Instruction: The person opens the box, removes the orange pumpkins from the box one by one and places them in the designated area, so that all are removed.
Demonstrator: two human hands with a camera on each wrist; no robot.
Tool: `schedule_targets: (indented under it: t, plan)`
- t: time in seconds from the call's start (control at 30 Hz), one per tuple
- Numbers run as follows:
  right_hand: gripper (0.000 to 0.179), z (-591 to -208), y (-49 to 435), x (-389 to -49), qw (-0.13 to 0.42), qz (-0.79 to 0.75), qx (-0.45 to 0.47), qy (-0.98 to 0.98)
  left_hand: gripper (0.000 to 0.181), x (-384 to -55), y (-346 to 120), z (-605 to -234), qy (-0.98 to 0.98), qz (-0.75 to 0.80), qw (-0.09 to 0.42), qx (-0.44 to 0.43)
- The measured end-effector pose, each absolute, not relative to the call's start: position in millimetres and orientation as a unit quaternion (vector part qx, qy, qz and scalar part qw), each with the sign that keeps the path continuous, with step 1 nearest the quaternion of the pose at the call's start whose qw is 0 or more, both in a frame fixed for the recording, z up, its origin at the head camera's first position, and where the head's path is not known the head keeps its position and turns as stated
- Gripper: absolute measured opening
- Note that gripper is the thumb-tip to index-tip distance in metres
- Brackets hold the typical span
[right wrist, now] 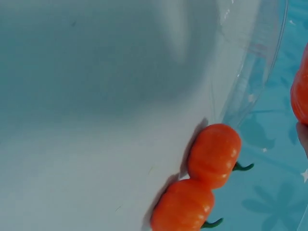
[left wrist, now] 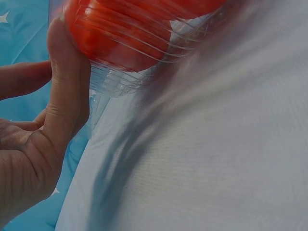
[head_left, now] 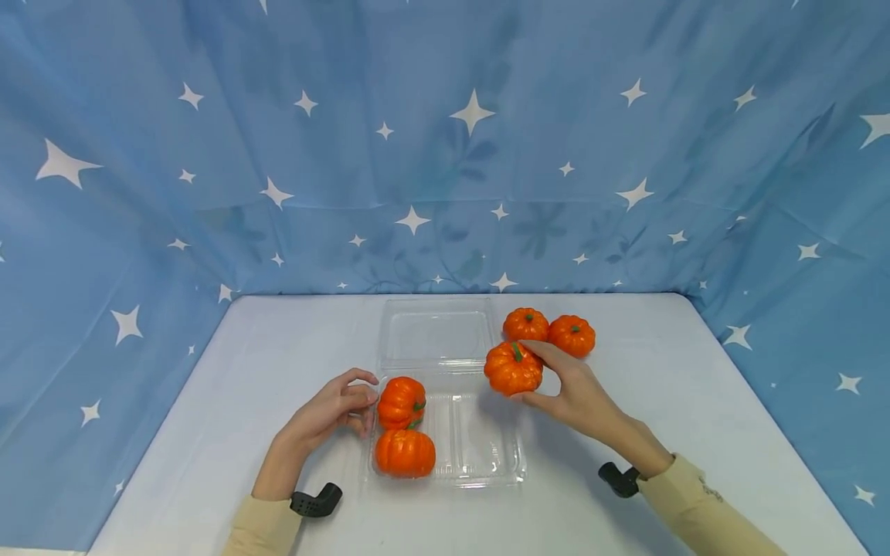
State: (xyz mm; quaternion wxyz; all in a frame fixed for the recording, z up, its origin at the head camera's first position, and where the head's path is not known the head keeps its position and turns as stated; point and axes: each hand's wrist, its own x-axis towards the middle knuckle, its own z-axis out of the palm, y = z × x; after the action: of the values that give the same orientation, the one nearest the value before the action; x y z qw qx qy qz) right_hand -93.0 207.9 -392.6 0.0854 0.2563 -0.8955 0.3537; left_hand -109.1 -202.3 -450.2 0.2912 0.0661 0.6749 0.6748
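My right hand [head_left: 573, 390] holds a small orange toy pumpkin [head_left: 513, 369] between thumb and fingers, above the right part of a clear plastic container [head_left: 480, 440]. Just the edge of this pumpkin [right wrist: 301, 96] and a fingertip enter the right wrist view. Inside the container's left side, one toy pumpkin [head_left: 401, 403] lies tilted and another toy pumpkin [head_left: 405, 453] sits in front of it. My left hand [head_left: 336, 409] is at the container's left edge, fingers loosely bent. In the left wrist view its thumb [left wrist: 67, 82] is up against the clear wall, beside the orange pumpkin [left wrist: 120, 38].
Behind the right hand, two more toy pumpkins, one [head_left: 526, 324] beside the other [head_left: 572, 335], stand on the white table [head_left: 647, 363]. The container's clear lid [head_left: 438, 332] lies folded back. A blue star-patterned curtain [head_left: 417, 154] surrounds the table's back and sides.
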Motion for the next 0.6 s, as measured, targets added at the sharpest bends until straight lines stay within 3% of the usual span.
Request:
schedule_targets:
  t: [0.6]
  plan:
    - [0.069, -417, 243, -109, 0.059, 0.342, 0.173, -0.922, 0.037, -107, -202, -447, 0.666, 0.684, 0.291, 0.064]
